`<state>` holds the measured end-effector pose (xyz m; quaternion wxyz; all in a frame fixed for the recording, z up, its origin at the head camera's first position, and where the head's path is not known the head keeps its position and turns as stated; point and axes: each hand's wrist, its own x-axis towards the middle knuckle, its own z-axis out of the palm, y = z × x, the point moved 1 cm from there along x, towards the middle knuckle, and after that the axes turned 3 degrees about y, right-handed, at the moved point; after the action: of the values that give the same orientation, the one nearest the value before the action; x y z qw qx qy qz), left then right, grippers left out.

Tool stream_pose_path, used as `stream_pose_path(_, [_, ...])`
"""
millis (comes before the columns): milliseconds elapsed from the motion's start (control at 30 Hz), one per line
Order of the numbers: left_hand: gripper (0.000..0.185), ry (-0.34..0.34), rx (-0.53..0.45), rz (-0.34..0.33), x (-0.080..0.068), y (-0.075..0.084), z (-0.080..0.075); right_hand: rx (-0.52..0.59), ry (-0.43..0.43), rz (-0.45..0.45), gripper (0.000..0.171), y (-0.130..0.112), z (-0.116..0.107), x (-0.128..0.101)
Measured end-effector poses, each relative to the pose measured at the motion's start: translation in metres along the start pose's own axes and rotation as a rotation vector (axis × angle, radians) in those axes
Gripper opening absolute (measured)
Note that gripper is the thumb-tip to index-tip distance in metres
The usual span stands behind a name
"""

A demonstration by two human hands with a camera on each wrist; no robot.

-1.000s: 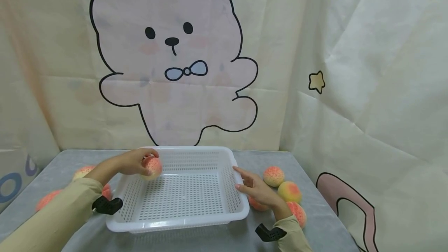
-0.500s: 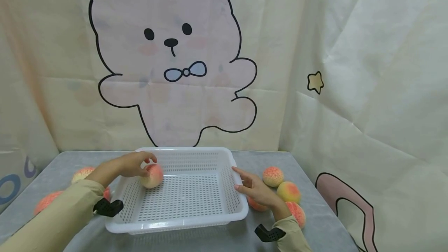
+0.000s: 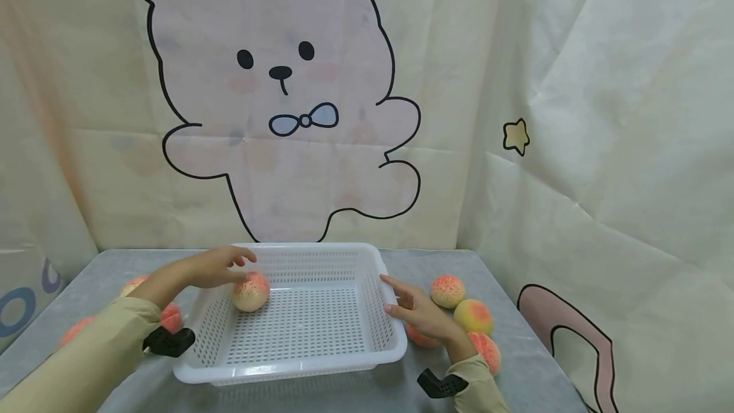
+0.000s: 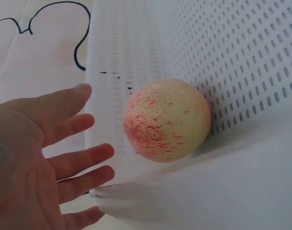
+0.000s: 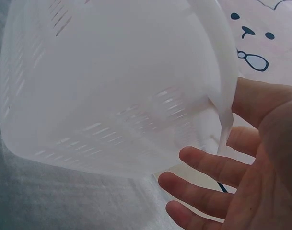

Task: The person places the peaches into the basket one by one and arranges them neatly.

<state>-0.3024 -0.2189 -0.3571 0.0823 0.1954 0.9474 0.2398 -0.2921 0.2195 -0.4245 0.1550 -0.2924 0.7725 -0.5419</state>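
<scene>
- Basket (image 3: 287,366), long axis left to right, near the table's (image 3: 421,263) far edge
- Right hand (image 3: 423,312) rests on its right rim, fingers loosely extended
- Left hand (image 3: 215,268), fingers spread and pinching nothing, is above the far-left corner
- Peach (image 3: 251,295) lies inside by the left wall, lower right of the left hand, the nearer one; room runs rightward to the opposite wall

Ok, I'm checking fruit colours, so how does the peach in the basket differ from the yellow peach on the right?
The basket peach is pale cream with speckled red; the yellow peach is deeper yellow with a smoother orange blush. The basket peach lies inside the white basket, near its left wall; the yellow peach lies outside, on the grey table with other peaches. Both are round.
</scene>
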Motion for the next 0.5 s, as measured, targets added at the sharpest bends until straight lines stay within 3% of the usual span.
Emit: stream_pose_path(500, [0.051, 0.131, -0.087, 0.069, -0.031, -0.011, -0.014, 0.008, 0.0, -0.011, 0.068, 0.001, 0.0, 0.0])
